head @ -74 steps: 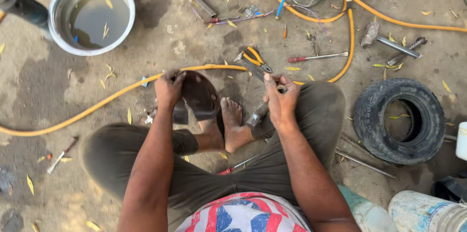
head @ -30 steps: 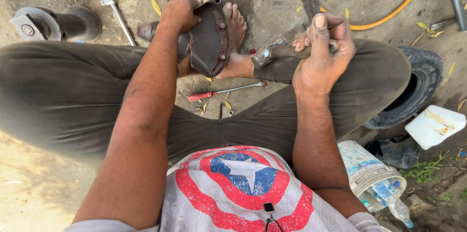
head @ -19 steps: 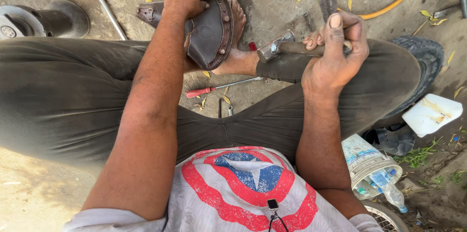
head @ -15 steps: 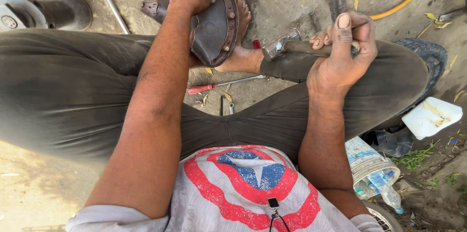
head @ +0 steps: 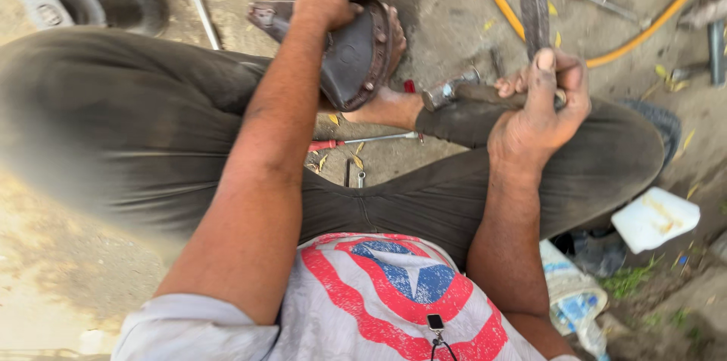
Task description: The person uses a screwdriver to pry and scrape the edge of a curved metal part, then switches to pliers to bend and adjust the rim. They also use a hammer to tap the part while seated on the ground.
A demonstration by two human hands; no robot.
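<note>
Left hand (head: pixel 327 1) was clamped on a dark, curved shoe-like piece (head: pixel 356 58) at upper centre, braced against the bare foot (head: pixel 390 100). Right hand (head: pixel 539 107) was wrapped tight round a hammer (head: pixel 454 91), head pointing left toward that piece, just beside it, handle running sideways.

Lower right of frame: crumpled printed bag (head: pixel 569 296), whitish with blue and orange print. Right edge, above it: flat white plastic container (head: pixel 654 218), stained yellow.
</note>
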